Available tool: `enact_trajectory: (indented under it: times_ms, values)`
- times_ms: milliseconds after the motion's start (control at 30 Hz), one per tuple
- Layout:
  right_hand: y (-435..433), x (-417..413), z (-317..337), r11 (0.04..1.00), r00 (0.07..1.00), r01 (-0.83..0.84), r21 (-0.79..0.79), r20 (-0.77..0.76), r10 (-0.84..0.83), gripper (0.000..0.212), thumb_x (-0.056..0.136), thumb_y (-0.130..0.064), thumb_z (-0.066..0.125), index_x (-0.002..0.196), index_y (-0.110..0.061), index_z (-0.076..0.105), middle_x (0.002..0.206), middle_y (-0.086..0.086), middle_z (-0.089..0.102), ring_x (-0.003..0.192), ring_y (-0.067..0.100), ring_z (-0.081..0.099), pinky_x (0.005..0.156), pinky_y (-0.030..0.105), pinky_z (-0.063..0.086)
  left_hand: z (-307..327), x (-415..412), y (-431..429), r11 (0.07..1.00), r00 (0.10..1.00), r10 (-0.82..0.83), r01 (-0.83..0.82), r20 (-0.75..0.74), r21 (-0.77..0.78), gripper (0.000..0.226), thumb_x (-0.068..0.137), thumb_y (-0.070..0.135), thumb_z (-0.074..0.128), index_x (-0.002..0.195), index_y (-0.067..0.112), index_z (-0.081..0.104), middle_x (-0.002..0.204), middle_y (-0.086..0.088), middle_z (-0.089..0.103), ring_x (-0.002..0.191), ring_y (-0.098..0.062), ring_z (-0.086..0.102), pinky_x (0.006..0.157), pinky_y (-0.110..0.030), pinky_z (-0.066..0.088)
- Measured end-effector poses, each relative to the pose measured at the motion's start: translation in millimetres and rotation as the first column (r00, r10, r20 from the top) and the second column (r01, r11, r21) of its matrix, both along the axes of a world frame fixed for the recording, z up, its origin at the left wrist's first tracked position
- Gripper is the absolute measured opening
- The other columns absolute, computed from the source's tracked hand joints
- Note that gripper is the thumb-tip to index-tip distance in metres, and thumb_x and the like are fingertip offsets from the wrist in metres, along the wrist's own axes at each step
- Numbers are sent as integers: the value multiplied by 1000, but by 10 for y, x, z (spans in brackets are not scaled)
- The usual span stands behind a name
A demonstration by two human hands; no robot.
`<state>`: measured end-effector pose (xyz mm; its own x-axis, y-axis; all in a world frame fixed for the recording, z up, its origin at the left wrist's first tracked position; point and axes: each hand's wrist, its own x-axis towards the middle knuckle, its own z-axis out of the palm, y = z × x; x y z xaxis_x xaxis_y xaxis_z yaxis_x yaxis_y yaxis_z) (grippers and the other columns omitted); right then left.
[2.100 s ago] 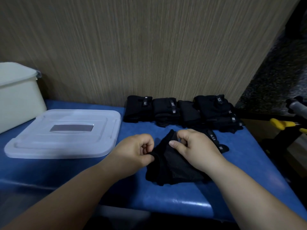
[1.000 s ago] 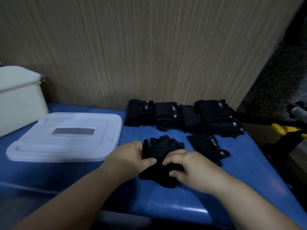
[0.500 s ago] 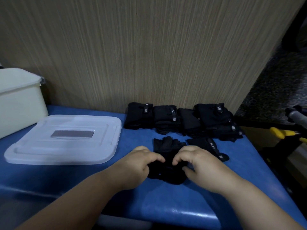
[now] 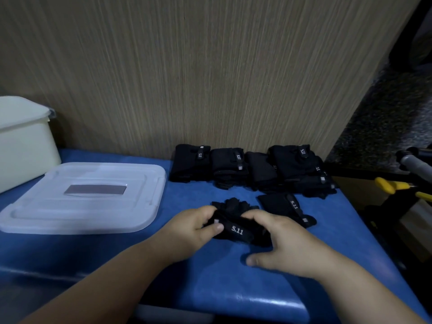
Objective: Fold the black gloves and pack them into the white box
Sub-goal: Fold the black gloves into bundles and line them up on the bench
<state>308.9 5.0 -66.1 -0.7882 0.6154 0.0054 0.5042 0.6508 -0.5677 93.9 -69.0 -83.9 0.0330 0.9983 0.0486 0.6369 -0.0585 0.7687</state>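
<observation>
- My left hand (image 4: 194, 226) pinches the left end of the black fabric glove with the white "5.11" strap (image 4: 236, 231), thumb on top. My right hand (image 4: 282, 242) curls its fingers over the glove's right end, with the thumb splayed on the blue padded table (image 4: 210, 279).
- The glove lies bunched on the table between my hands, just near-left of a flat black glove (image 4: 284, 206).
- I judge it light, soft and limp, so the folds will likely spring open if I let go.
- The strap looks like the stiffest part, so I would pinch across it and through every layer beneath.
- It seems neither slippery nor fragile, and a firm squeeze should do no harm.
- A row of folded black gloves (image 4: 245, 167) sits far, against the wood-grain wall.
- The white plastic box (image 4: 23, 146) stands far left, with its translucent plastic lid (image 4: 81, 206) flat on the table beside it.
- To carry the glove there, one hand clamped over the fold should be enough.
</observation>
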Motion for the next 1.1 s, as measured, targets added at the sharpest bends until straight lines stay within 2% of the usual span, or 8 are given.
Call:
enact_trajectory:
  times_ms: [167,267,400,533,800,900,1000,1100]
  values:
    - [-41,-62,-18,986,970,164,-37,-175,-168,37,69,-58,64,100,-41,52,86,-9,67,81,7,64,77,38,54,8,41,56,991,991,114,-109,75,-73,13,97,32,50,104,25,57,95,-1,68,92,-14,64,87,-36,51]
    - [-82,-105,-19,971,959,240,-18,-154,-240,43,66,-67,60,97,-39,50,82,-9,65,74,4,61,70,32,53,26,115,96,985,988,153,-150,31,-88,8,97,31,49,97,24,53,78,5,61,73,-6,57,68,-23,47]
    - [-123,-159,-7,945,959,282,166,-35,-280,49,80,-54,65,121,-35,47,111,-17,52,104,2,51,85,15,36,11,203,112,974,974,208,-214,-88,-70,13,94,38,54,100,29,48,61,9,47,55,-3,44,55,-20,34]
    - [-136,-215,2,952,959,266,152,56,-277,64,84,-48,65,140,-31,38,132,-11,50,121,7,46,88,12,30,-1,218,105,942,915,324,-336,-242,-9,36,89,49,57,114,27,43,91,9,50,80,-9,51,71,-25,43]
    - [-122,-233,42,940,943,328,95,31,-332,33,85,-44,61,116,-32,54,93,-16,55,89,4,53,60,10,34,25,220,83,926,905,243,-324,-349,-195,44,74,67,61,91,28,50,84,9,61,80,-9,58,73,-27,48]
    - [-102,-190,66,928,929,370,49,-50,-368,24,84,-43,64,105,-36,53,80,-18,52,77,1,50,59,14,34,50,285,133,934,930,276,-319,-241,-162,33,79,52,67,86,26,47,80,7,59,73,-9,56,70,-27,46]
    - [-37,-119,90,904,899,424,50,-149,-413,20,82,-41,65,95,-35,51,77,-14,57,75,5,52,59,19,37,108,431,263,928,921,359,-335,148,-167,28,82,30,71,90,21,45,80,-1,62,75,-17,61,78,-37,54]
    - [70,6,150,855,824,517,38,-292,-486,19,82,-37,68,90,-31,52,77,-14,60,71,8,53,60,24,36,207,671,432,947,692,317,-263,648,-182,31,87,8,66,106,17,43,86,-5,66,77,-17,66,81,-43,57]
